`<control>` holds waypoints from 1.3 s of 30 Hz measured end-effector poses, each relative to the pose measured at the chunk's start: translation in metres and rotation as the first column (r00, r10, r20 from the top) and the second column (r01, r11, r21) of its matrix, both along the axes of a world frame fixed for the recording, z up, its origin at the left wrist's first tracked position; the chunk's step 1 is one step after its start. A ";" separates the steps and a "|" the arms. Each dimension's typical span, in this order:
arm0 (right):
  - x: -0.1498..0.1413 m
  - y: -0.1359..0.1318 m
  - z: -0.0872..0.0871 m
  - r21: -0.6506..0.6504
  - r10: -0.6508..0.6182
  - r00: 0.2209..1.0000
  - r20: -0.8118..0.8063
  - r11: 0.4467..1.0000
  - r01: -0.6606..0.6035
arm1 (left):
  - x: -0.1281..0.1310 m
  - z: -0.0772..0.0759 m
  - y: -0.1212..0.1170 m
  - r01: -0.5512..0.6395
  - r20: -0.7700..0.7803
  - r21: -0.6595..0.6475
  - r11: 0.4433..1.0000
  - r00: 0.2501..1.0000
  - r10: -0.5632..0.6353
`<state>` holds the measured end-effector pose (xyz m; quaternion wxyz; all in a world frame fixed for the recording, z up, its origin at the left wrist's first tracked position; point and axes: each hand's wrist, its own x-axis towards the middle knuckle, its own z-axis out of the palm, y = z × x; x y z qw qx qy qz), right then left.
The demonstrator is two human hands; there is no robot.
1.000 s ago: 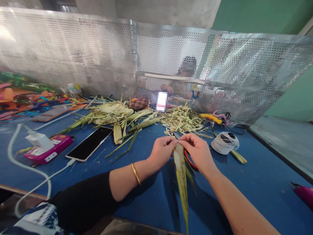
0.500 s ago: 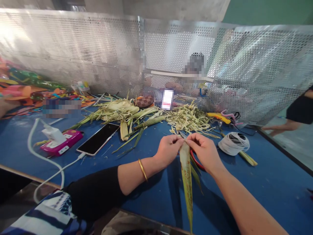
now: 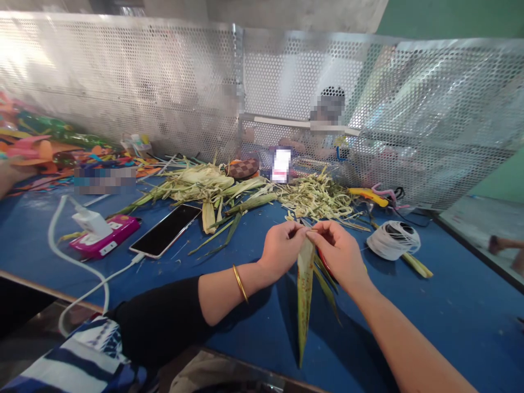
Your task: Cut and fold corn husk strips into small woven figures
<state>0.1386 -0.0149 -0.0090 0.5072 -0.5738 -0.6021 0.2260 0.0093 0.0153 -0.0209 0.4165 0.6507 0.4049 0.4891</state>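
A long corn husk [image 3: 305,289], pale at the top and green with brown specks lower down, hangs point-down over the blue table. My left hand [image 3: 282,246] pinches its upper end, thumb against fingers. Pressed close beside it, my right hand [image 3: 339,250] pinches the same end from the other side. The fingertips hide the very top of the husk. Behind my right hand a red-handled tool [image 3: 324,263], mostly covered, lies on the table, with narrow green leaf pieces [image 3: 327,295] next to it.
Beyond my hands lie a pile of husks [image 3: 204,183] and a heap of shredded strips [image 3: 315,199]. A spool of white cord [image 3: 393,240] stands at right. A phone [image 3: 166,232] and a pink power strip [image 3: 110,240] with cables lie left. A perforated metal screen [image 3: 164,82] borders the back.
The husk's hanging tip has swung left and higher, toward the left forearm. Both hands keep their pinch, nearly in place. At far right, the passing person has mostly left view.
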 end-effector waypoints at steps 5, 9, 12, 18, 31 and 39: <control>0.000 0.001 -0.001 -0.118 0.041 0.981 -0.190 0.991 -0.064 | -0.001 0.001 0.003 -0.016 -0.053 -0.014 1.000 0.998 0.015; 0.004 0.001 -0.001 -0.116 0.018 0.968 -0.250 0.992 -0.049 | -0.012 0.021 0.004 0.063 -0.200 0.018 0.998 0.978 -0.058; 0.007 0.002 -0.003 -0.132 0.026 0.962 -0.273 0.989 -0.064 | -0.040 0.043 -0.005 0.122 -0.463 0.255 0.959 0.886 0.010; 0.006 0.003 -0.008 -0.137 0.005 0.973 -0.229 0.990 -0.037 | -0.145 0.050 -0.033 -0.374 -0.783 0.352 0.858 0.384 0.489; 0.005 0.004 -0.015 -0.160 0.031 0.982 -0.184 0.985 -0.061 | -0.224 0.025 -0.024 -0.582 -0.941 0.220 0.783 0.085 0.328; 0.004 0.004 -0.014 -0.147 0.020 0.994 -0.105 0.988 -0.035 | -0.218 0.018 -0.026 -0.484 -0.836 0.504 0.715 -0.067 0.544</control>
